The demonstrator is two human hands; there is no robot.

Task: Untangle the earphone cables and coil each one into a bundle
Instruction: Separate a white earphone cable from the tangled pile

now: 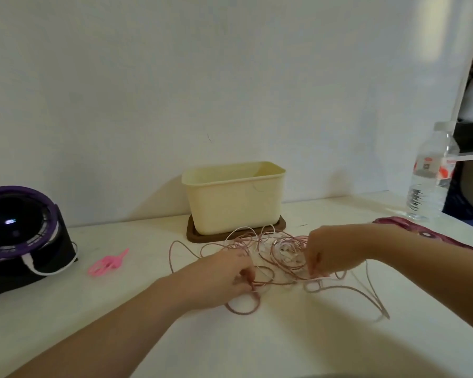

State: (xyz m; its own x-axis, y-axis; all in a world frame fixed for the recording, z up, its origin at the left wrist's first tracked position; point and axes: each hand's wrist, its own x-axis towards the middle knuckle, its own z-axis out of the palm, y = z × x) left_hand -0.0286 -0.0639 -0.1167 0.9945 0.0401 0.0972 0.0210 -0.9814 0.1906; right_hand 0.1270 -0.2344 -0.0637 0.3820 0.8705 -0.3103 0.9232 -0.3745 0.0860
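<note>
A tangle of thin pink and white earphone cables lies spread on the white table in front of a cream box. Loose loops trail left and right of the knot, and white earbuds sit in its middle. My left hand is at the tangle's left side, its fingers curled and pinching pink strands near a loop. My right hand reaches down over the right side, fingertips pinching a strand close to the tabletop. A taut stretch of cable runs between the two hands.
A cream plastic box stands on a brown lid behind the cables. A black and purple device sits far left, a pink clip beside it. A water bottle and patterned cloth are at the right.
</note>
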